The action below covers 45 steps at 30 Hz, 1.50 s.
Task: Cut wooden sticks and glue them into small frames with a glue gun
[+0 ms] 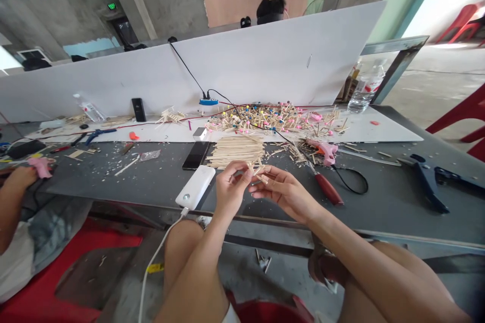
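Note:
Between both hands, just above the table's front edge, is a small frame of wooden sticks. My left hand pinches its left side with thumb and fingers. From the right, the fingertips of my right hand close on the same frame, which partly hides behind them. A row of loose wooden sticks lies just beyond my hands. To the left of my left hand rests a white power bank with a cable plugged in, and a dark phone lies behind it.
A heap of sticks with coloured balls runs along the white partition. On the right are a pink glue gun, a red-handled tool and dark blue cutters. A co-worker's hand holds a pink glue gun at far left.

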Tool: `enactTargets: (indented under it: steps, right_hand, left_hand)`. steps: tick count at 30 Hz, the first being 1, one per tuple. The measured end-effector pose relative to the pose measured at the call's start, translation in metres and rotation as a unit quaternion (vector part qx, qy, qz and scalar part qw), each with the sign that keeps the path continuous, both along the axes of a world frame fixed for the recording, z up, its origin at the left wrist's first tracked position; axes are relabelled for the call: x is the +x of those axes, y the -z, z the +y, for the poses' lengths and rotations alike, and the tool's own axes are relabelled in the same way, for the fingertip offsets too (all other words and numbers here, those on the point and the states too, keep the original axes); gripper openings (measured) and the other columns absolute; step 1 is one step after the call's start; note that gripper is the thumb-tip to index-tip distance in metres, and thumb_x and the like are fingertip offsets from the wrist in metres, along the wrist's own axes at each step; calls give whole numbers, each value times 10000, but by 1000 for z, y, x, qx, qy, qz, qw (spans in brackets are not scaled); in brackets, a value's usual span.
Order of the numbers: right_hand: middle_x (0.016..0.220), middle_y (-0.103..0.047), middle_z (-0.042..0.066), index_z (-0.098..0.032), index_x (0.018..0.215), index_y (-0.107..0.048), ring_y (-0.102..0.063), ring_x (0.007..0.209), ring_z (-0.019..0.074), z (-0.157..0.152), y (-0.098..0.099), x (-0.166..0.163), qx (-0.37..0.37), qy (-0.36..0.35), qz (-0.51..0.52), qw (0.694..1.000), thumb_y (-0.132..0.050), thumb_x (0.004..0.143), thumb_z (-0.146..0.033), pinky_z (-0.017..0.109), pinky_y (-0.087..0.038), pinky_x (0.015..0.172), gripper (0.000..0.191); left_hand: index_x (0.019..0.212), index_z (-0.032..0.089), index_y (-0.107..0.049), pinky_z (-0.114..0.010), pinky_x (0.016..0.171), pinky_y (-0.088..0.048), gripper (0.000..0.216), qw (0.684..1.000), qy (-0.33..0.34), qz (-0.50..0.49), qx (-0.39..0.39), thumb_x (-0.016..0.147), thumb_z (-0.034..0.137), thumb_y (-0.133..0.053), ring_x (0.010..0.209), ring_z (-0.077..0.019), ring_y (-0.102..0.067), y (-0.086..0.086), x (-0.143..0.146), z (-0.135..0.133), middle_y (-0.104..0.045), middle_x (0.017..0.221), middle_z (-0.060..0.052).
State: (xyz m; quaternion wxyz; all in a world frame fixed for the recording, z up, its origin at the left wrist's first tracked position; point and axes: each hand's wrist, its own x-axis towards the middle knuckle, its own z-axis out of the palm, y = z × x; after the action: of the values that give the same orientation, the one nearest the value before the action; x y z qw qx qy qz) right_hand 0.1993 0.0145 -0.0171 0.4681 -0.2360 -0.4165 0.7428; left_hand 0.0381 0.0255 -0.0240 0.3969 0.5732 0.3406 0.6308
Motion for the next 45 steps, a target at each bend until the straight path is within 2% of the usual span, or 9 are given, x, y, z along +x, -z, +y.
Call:
enactTargets:
  steps: [3,6,9,11,19,26,31,36,45]
  right_hand:
    - [924,-712,48,-194,985,-668,-687,826,168,0,0,1,-17,4,7,1000,-790,799,-329,309,-550,769,260]
    - [811,-666,22,-177,890,-676,-634,717,124,0,-2,3,-27,18,-12,999,-799,785,-369,247,-507,654,251]
    - [716,-598,-5,-171,781,-660,-551,603,92,0,-4,4,-29,41,-49,998,-814,751,-429,219,-418,530,302]
    - [696,-580,-12,-173,756,-650,-521,577,86,0,-5,4,-25,54,-66,996,-816,739,-457,220,-379,505,329]
    - [673,-559,-19,-169,731,-633,-502,583,80,3,2,2,-16,47,-91,995,-786,771,-479,220,-364,520,348]
    - [659,-556,-20,-168,713,-638,-489,562,78,6,3,-3,-7,48,-105,993,-795,742,-514,227,-351,507,381]
    - [642,-565,-16,-169,705,-647,-491,546,82,6,2,-5,-1,47,-121,992,-799,733,-520,229,-355,500,384]
    - [617,-565,-17,-177,700,-651,-486,536,91,6,3,-3,20,67,-148,987,-781,736,-553,240,-364,504,399]
    - [637,-565,-11,-178,780,-696,-488,550,102,1,1,-3,56,73,-172,981,-746,776,-553,247,-379,519,378]
  left_hand:
    - [928,162,-720,-228,663,-513,248,1000,3,-6,-31,825,385,-750,825,-168,-632,-1,1,-1,-677,916,-65]
    - [938,167,-719,-223,559,-485,279,997,10,-25,-67,804,407,-765,727,-160,-635,0,2,-1,-708,883,-64]
    - [938,160,-726,-234,546,-491,288,996,4,-34,-77,795,406,-772,713,-171,-656,2,3,-1,-734,892,-79]
    - [942,155,-732,-235,541,-495,286,997,3,-34,-74,797,399,-771,709,-173,-662,3,3,-1,-739,883,-82]
    - [936,154,-737,-229,526,-492,258,997,2,-21,-73,802,373,-770,681,-159,-644,8,-3,-2,-727,856,-70]
    - [914,152,-741,-234,517,-486,264,997,-5,-29,-76,789,382,-779,650,-157,-634,9,-7,-2,-720,818,-65]
    - [919,162,-758,-227,521,-483,232,997,-2,-24,-68,799,361,-774,633,-137,-602,8,-8,-2,-730,836,-60]
    - [941,158,-767,-239,532,-498,272,997,-1,-12,-80,790,383,-779,660,-157,-629,7,-9,-3,-744,880,-74]
    - [913,163,-788,-240,534,-497,235,997,-3,19,-69,809,372,-760,613,-135,-586,1,-7,-5,-726,820,-55]
